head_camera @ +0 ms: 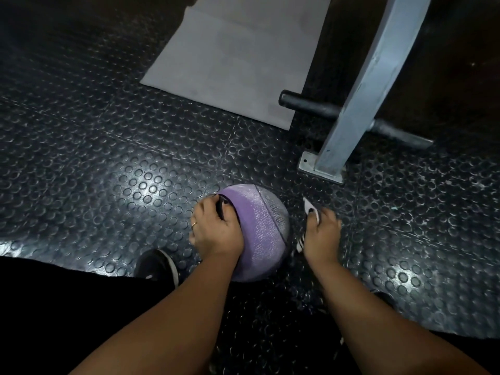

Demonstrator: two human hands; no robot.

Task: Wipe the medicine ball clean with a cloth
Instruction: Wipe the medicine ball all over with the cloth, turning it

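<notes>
Purple with a darker band, the medicine ball [259,228] lay on the black studded rubber floor [108,158], a little below the middle of the view. We saw that it had a black handle [221,209] set into its left side. The person's left hand [216,231] was on that side of the ball, with the fingers curled through the handle and gripping it; a ring [194,224] was on one finger.

The right hand [323,234] was just beside the ball, on its right. It held a cloth [308,209], pale with dark stripes, and the fingers were bent around it. One pale corner of the cloth stood out beyond the fingers and a striped edge showed at the side of the hand nearest the ball. We could not tell whether the cloth touched the ball; a narrow dark gap seemed to be between them.

A black shoe with a white sole [158,263] stood on the floor near the ball, below and to the left of it, and black trousers [67,307] filled the lower left corner.

Farther away a grey mat [232,58] lay flat on the floor. To its right a grey metal post [359,85] rose from a base plate [308,165] on the floor, well apart from the ball, and a black bar [308,104] stuck out from the post over the corner of the mat
</notes>
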